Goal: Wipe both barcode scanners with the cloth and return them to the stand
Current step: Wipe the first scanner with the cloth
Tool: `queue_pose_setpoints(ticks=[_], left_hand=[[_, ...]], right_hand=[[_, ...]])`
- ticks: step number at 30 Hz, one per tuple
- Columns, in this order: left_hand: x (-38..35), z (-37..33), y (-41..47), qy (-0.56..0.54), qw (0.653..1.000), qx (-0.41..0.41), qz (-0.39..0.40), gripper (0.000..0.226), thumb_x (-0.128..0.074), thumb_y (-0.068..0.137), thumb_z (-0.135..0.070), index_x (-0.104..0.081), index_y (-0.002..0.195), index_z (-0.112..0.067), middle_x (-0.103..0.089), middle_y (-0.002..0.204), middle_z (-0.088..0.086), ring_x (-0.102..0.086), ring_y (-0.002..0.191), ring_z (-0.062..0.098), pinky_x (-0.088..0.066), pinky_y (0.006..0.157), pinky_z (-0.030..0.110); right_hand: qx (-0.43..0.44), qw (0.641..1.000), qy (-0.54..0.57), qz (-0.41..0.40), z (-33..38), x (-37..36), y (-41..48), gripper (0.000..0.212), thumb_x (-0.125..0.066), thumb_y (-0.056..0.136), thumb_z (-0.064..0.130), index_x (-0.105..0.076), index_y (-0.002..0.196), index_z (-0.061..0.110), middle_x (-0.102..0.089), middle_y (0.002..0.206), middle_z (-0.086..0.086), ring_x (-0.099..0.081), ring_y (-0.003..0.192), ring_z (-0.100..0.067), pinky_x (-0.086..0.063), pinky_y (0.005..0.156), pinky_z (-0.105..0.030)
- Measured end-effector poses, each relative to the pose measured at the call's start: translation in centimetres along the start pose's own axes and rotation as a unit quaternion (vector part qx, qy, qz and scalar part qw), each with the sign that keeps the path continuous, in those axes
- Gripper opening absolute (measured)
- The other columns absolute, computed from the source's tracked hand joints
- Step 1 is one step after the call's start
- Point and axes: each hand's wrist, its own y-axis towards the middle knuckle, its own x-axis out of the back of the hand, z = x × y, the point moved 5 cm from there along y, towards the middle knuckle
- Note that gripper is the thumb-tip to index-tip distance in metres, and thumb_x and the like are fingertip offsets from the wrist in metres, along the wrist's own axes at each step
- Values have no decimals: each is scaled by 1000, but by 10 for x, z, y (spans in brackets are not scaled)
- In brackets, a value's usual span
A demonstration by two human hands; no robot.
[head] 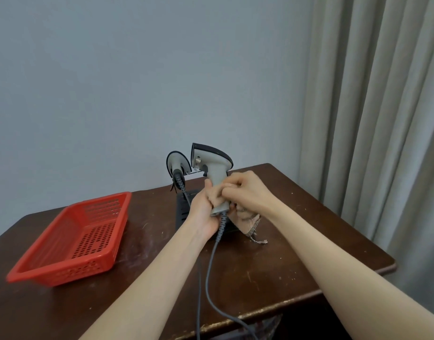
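Note:
A grey barcode scanner [212, 163] with a dark top is held upright above the table. My left hand [202, 212] grips the lower part of its handle. My right hand [245, 190] presses a beige cloth [251, 223] against the handle, and the cloth's frayed end hangs down to the right. The scanner's grey cable [211, 273] runs down over the table's front edge. A second scanner [178, 164] sits head-up in the black stand [184, 209] just behind my hands.
A red plastic basket [73, 239] lies on the left of the dark wooden table [296, 241]. A grey wall is behind, and curtains [382, 119] hang close to the table's right edge.

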Motion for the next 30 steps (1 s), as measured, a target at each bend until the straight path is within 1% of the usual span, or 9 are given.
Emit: queue_pose_setpoints(ticks=[3, 6, 8, 11, 18, 22, 24, 27, 30], left_hand=[[6, 0, 4, 3, 1000, 1, -5, 46, -39, 98, -45, -64, 92, -7, -68, 79, 9, -60, 74, 19, -48, 70, 31], [4, -5, 4, 18, 1000, -23, -13, 40, -40, 99, -41, -63, 97, -9, -70, 73, 9, -62, 66, 21, -53, 49, 28], [1, -5, 1, 29, 999, -32, -17, 38, -44, 98, -41, -60, 102, -7, -68, 73, 10, -63, 61, 20, -52, 44, 26], [0, 0, 1, 55, 998, -37, -10, 36, -47, 97, -40, -60, 103, -7, -66, 70, 8, -63, 55, 17, -51, 43, 26], [13, -5, 12, 73, 996, -56, -13, 42, -45, 96, -43, -66, 97, -7, -71, 84, 9, -67, 75, 21, -54, 69, 34], [5, -8, 9, 79, 995, -54, -4, 41, -40, 99, -41, -63, 100, -7, -72, 80, 10, -68, 68, 23, -56, 54, 31], [2, -4, 7, 76, 996, -42, 0, 40, -40, 99, -40, -60, 103, -6, -70, 78, 11, -66, 63, 24, -56, 51, 32], [0, 1, 8, 83, 996, -31, 8, 37, -39, 100, -38, -60, 103, -7, -67, 76, 8, -64, 62, 21, -55, 57, 35], [3, 4, 11, 92, 995, -32, -7, 38, -40, 100, -38, -61, 102, -8, -68, 75, 8, -63, 63, 20, -54, 57, 34]], right_hand=[[1, 996, 32, 82, 4, -3, -6, 22, -51, 69, 9, -66, 53, 8, -68, 66, -13, -54, 62, -27, -46, 58, -33], [1, 989, 107, -104, 1, 25, 11, 18, -51, 73, 7, -65, 64, -1, -70, 76, -18, -62, 73, -28, -55, 75, -40], [15, 971, 93, -221, -1, 40, 19, 13, -54, 76, 8, -66, 73, 9, -71, 80, -11, -65, 81, -24, -53, 84, -41], [21, 984, 54, -169, 2, 27, 21, 23, -57, 83, 7, -66, 79, 27, -68, 82, 6, -62, 83, -11, -50, 78, -26], [-10, 997, 26, 68, 5, -3, -14, 21, -47, 68, 4, -64, 56, -2, -60, 53, -7, -45, 45, -9, -39, 46, -19], [10, 987, 94, -130, -2, 24, 11, 18, -49, 68, 15, -65, 61, 13, -70, 69, -7, -64, 69, -21, -55, 77, -40], [22, 977, 84, -194, -3, 34, 20, 19, -53, 76, 10, -69, 77, 19, -72, 81, 1, -66, 86, -17, -51, 85, -36], [14, 989, 52, -135, -1, 21, 19, 27, -53, 80, 2, -71, 82, 22, -72, 86, 6, -65, 90, -10, -50, 83, -27], [-14, 997, 26, -77, -4, 11, 13, 23, -53, 75, 5, -73, 72, 16, -71, 75, -2, -61, 74, -16, -52, 70, -30]])
